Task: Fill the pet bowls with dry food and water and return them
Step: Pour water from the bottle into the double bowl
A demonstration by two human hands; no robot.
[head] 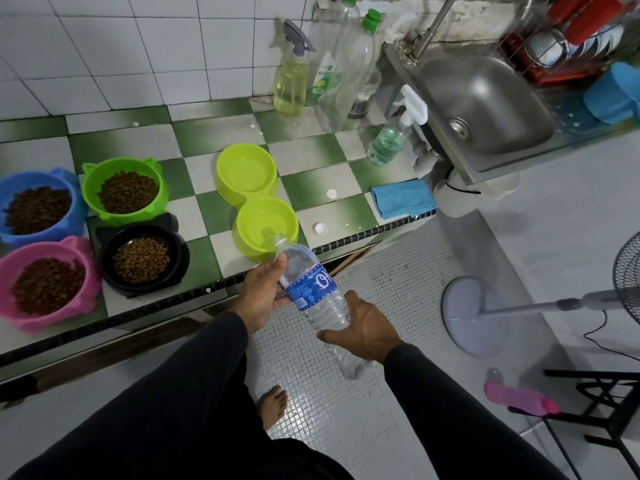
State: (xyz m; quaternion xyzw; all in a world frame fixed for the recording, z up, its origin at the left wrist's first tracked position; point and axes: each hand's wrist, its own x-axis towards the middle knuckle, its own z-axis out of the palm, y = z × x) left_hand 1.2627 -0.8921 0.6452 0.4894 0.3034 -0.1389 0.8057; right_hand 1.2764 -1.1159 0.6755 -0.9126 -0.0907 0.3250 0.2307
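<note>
Both my hands hold a clear water bottle (313,292) with a blue label, tilted so its open mouth sits over the near cup of the lime double bowl (256,199). My left hand (263,289) grips near the neck and my right hand (360,327) grips the lower body. The far cup holds water. Its white cap (320,229) lies on the counter beside the bowl. Dry food fills the blue bowl (38,206), the green bowl (126,190), the pink bowl (45,284) and the black bowl (143,259) at the left.
Spray bottles (291,81) and tall empty bottles (349,64) stand at the back of the checkered counter (194,216). A blue cloth (403,199) lies near the steel sink (485,105). A fan base (474,317) and a black stool (602,407) stand on the floor at right.
</note>
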